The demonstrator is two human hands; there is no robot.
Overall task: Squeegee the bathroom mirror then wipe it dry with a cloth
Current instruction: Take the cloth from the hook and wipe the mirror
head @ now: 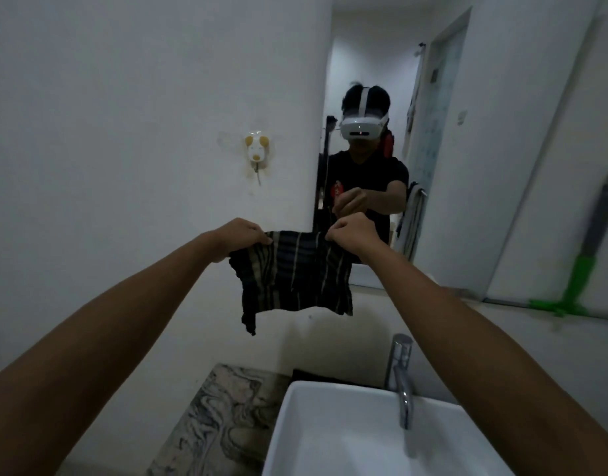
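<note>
Head view shows both hands raised in front of the mirror (467,166), stretching a dark striped cloth (295,273) between them. The squeegee (584,269), green at its head with a grey handle, leans against the glass at the mirror's lower right edge, well apart from either hand, so the squeegee pass looks finished, though the dim picture does not show whether the glass is wet or streaked. The drying step seems only to be starting: the cloth hangs in the air just in front of the mirror's lower left corner and above the sink (330,441), and I cannot tell that it touches the glass.

The left hand (240,237) is closed around the cloth's upper left corner, fingers curled over the edge. The right hand (354,235) pinches the upper right corner, knuckles bunched tight. The rest of the cloth droops freely below, its lower corners loose. All of the wiping appears to remain.
</note>
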